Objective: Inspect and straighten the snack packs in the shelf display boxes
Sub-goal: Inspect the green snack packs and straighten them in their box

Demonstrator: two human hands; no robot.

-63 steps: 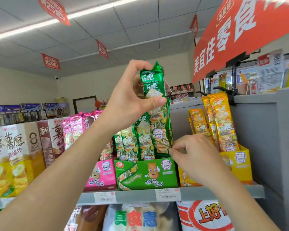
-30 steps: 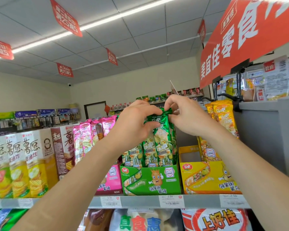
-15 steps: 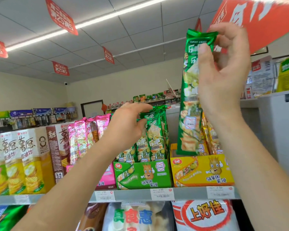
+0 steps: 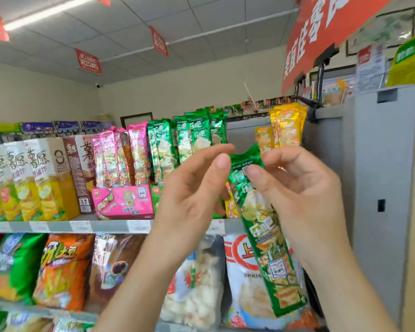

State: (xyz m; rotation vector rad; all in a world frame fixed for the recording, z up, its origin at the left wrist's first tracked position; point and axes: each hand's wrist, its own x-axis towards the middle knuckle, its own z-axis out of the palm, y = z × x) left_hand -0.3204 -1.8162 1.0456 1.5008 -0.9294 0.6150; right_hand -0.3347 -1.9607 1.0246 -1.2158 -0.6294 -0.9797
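Between both hands, w/ the shelf [image 4: 58,226] behind, hangs one green pack [image 4: 261,212], tilted, top end up, outside any box. Right hand [image 4: 304,195] grips it near the top: thumb on the front, fingers curled behind. Left hand [image 4: 192,195] is loose & open, thumb tip just beside the pack's top edge; can't tell if it touches. Step in hand looks like inspection. Row of green packs [image 4: 192,137] stands just beyond the left hand, their box mostly hidden behind it. Next move prob. needs the pack turned upright & slid in among that row, left hand parting a gap.
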